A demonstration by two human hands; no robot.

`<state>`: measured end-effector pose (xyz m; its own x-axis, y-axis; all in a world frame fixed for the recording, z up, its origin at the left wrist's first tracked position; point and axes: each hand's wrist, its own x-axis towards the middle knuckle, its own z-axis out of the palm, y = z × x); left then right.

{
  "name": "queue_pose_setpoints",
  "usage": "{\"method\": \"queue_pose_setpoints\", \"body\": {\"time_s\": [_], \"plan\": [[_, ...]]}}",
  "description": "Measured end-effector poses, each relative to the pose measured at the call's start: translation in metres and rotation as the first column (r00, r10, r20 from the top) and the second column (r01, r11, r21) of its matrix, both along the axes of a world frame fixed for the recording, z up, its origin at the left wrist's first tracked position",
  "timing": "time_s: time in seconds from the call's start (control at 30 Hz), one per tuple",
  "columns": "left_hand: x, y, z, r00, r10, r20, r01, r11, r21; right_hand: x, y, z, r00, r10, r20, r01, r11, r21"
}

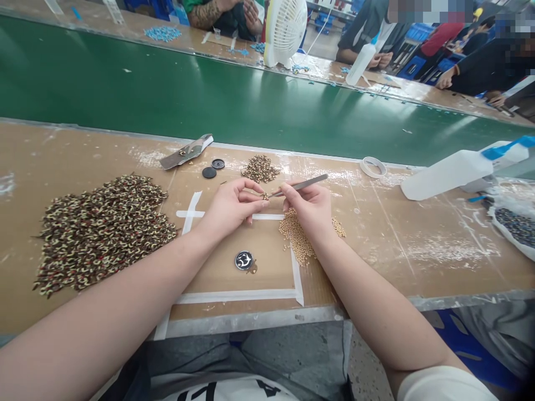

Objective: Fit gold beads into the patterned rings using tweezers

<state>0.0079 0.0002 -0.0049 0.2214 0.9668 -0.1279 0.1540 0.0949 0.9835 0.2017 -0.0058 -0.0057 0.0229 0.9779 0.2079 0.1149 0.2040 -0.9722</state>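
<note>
Your left hand pinches a small patterned piece above the desk; right hand clamps tweezers at it. Small finished heap behind; large patterned pile and beads remain.

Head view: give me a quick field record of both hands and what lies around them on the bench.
left hand: left hand pinches a tiny patterned piece at its fingertips
right hand: right hand grips slim metal tweezers, tips at that piece
under right hand: heap of small tan beads
far left: large pile of brown-and-cream patterned pieces
behind hands: smaller patterned pile, two black round caps
near edge: round black dish inside white tape outline
right: white plastic squeeze bottle lying down, tape roll
beyond: green conveyor belt
</note>
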Motion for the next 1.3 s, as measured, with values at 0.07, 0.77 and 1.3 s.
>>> {"method": "queue_pose_setpoints", "body": {"time_s": [0.07, 0.77, 1.3], "plan": [[0.0004, -0.0001, -0.0013, 1.000, 0.006, 0.012, -0.006, 1.000, 0.006, -0.0010, -0.0007, 0.0006, 1.000, -0.004, -0.022, 0.004, 1.000, 0.010], [0.0007, -0.0019, -0.0002, 0.997, 0.065, 0.051, -0.065, 0.998, 0.001, 0.0020, 0.0016, -0.0026, 0.999, 0.044, 0.001, -0.044, 0.999, 0.022], [0.0009, -0.0032, 0.0008, 0.996, 0.082, 0.038, -0.082, 0.997, -0.002, 0.0018, 0.0018, -0.0007, 0.997, 0.074, 0.000, -0.074, 0.997, 0.001]]}}
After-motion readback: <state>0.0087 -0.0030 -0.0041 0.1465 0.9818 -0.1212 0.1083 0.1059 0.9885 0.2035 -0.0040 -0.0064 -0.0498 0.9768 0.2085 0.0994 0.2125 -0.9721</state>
